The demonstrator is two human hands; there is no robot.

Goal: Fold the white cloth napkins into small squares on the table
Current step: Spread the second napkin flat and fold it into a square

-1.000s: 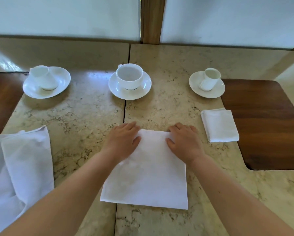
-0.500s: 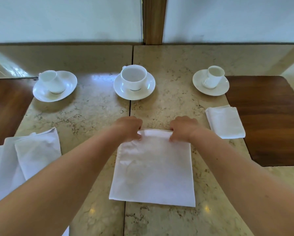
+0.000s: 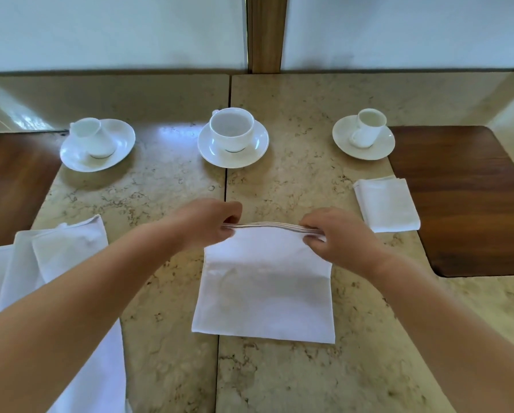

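Both hands went from pressing flat to lifting the half-folded white cloth napkin (image 3: 264, 293) by its far edge. Left hand (image 3: 208, 225) and right hand (image 3: 336, 236) pinch the far corners, ready to fold it toward me; finished small folded square (image 3: 386, 204) sits right of it.

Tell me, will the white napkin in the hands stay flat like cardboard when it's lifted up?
Probably not. The napkin looks floppy: its far edge, pinched by the left hand and right hand, rises while the rest bends and stays on the table. It seems light, since fingertips alone lift several layers. It likely won't slide much.

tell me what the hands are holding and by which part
Both hold the white napkin by its far edge: left hand pinches the far left corner, right hand the far right corner.
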